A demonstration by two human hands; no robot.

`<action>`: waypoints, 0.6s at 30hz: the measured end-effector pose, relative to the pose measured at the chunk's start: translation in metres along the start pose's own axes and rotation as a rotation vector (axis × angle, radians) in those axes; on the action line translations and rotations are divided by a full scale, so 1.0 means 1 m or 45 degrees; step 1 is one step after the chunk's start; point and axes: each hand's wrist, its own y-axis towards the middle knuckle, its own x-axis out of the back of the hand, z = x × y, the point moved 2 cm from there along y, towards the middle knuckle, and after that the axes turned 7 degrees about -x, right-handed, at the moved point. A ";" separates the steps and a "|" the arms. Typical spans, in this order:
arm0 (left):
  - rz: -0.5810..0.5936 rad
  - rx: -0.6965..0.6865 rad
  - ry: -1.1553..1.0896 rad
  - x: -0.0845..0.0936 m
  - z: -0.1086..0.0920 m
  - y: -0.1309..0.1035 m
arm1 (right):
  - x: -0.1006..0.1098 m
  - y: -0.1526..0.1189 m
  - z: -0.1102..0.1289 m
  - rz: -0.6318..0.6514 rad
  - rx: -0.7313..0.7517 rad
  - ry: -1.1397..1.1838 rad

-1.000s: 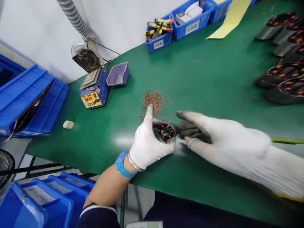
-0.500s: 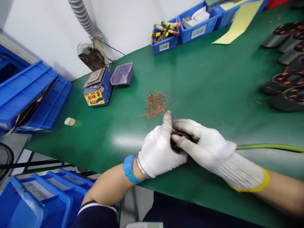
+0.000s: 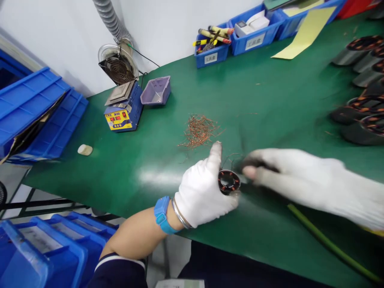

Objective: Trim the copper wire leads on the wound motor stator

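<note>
Table (image 3: 162, 160): green
Left hand (image 3: 201, 192): fingers gripping wound ring (image 3: 229, 173)
Right fingers: blurred, grip unclear
Risk: wire scraps (image 3: 198, 131) snagging glove

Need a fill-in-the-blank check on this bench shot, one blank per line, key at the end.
The core is held by the ____ hand.
The left hand and the right hand both wear white ____.
The wire bits lie in a pile on a table whose top is ____.
The long paper strip draped over a bin is ____.

Missing words: left; gloves; green; yellow.
</note>
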 end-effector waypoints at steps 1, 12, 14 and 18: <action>0.020 0.007 0.006 0.000 0.000 0.000 | -0.003 -0.001 0.004 0.109 0.094 -0.133; 0.225 0.211 -0.228 0.014 0.006 0.004 | -0.003 -0.006 -0.003 -0.065 0.439 -0.373; 0.263 0.258 -0.378 0.015 0.011 0.008 | -0.021 -0.012 0.002 -0.173 0.683 -0.565; 0.279 0.281 -0.469 0.010 0.015 0.008 | -0.026 -0.005 0.016 -0.349 0.758 -0.712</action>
